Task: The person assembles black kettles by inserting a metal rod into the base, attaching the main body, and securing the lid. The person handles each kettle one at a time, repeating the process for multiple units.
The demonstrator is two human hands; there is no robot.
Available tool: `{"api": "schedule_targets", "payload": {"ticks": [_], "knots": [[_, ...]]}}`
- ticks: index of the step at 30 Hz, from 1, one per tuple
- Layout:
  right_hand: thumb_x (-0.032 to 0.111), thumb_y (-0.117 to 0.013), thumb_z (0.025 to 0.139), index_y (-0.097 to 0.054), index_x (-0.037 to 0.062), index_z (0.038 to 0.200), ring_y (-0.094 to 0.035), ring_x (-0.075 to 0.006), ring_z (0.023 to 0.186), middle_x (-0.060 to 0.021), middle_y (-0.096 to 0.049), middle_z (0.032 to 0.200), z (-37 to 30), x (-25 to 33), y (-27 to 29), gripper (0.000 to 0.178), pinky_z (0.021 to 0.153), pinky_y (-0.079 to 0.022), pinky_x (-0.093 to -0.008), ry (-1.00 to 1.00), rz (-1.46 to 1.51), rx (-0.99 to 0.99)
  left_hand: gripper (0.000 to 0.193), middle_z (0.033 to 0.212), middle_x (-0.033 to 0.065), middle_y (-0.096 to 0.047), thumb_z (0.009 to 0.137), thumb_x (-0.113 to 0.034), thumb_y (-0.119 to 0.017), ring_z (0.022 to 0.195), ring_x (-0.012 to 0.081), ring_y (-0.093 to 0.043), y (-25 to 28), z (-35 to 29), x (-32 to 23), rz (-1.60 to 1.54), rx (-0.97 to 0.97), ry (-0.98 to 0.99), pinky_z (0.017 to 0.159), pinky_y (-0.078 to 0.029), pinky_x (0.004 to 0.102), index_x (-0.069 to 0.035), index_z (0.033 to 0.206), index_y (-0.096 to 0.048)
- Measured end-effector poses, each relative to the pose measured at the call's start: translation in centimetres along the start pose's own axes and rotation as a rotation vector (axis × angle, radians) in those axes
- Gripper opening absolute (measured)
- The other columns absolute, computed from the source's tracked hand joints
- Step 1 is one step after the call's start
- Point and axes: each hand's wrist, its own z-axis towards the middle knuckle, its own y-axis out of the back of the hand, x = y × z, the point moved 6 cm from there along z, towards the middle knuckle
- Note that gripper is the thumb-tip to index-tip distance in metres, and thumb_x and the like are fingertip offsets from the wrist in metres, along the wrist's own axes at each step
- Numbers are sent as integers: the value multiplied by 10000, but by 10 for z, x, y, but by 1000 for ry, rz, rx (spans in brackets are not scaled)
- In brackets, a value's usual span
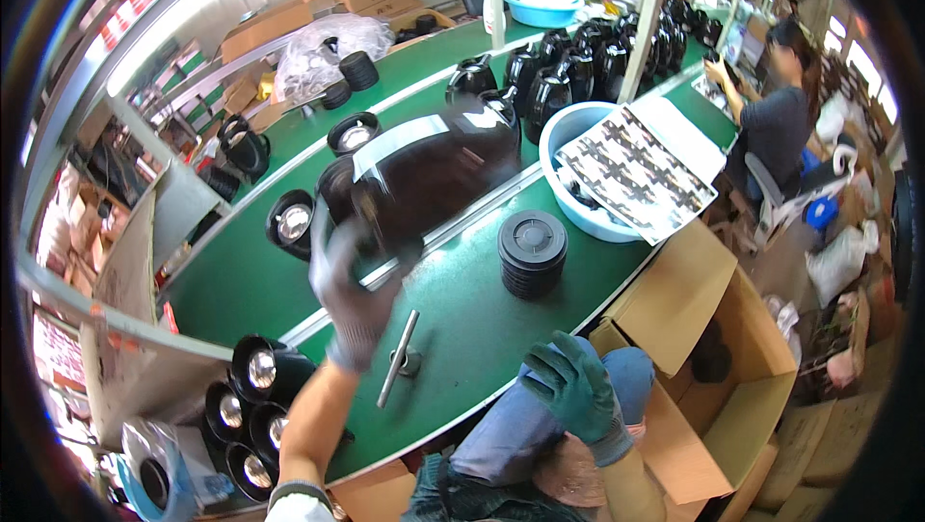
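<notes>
Holding up large black housing (438, 170) at centre of frame, glossy and blurred, with left hand (356, 286) in grey glove. Grasping housing at its lower-left end; cannot tell exact finger placement through the blur. Bearing right hand (570, 387) in green glove right of lower centre, near blue jeans (501, 430), with fingers loosely bent, apart, released from any grip.

Below housing, in lower centre: T-shaped metal tool (398, 360) on green work surface (462, 348). Right of centre, well apart from tool: stack of black discs (533, 250), upright. Just above stack: light blue basin (556, 141), partly covered by patterned sheet (641, 170). At lower right: cardboard box (747, 329) with flaps spread, dark round parts (711, 353) inside.

Left of housing: black cup (292, 218) with silvery inside, lying mouth outward. More of same at lower left, in a cluster of black cups (260, 368). Toward upper right: crowd of glossy black housings (578, 69), standing close together. At upper left: clear plastic bag (328, 54), beside short dark stacks (358, 71). At far upper right: co-worker (776, 117) in dark top, seated at same line.
</notes>
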Motion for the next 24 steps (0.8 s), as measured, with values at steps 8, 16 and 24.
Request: {"api": "schedule_targets", "payload": {"ticks": [8,16,24], "knots": [[454,-576,1028,-360,98,1607,-456,-379,1451,-183,-454,1593,-6,-22,78,713,1235,-291,-580,60,162,34,581,1231,183,-679,739,-389,-871,1153,369,-651,-198,240,165,378,258,21,981,-525,464,-149,1249,-732],[462,-626,1003,-359,42,1587,-443,-437,1447,-246,-444,1574,-11,-39,117,767,1222,-317,-602,-14,330,26,542,1203,236,-708,863,-501,-755,1152,396,-671,-346,211,277,308,657,159,1001,-520,479,-253,1341,-696],[465,-612,1016,-351,39,1589,-444,-404,1452,-226,-449,1575,4,-2,72,760,1232,-307,-588,41,117,-47,563,1201,181,-669,826,-408,-808,1058,378,-662,-251,150,152,293,816,-111,945,-530,473,-98,1272,-660]]}}
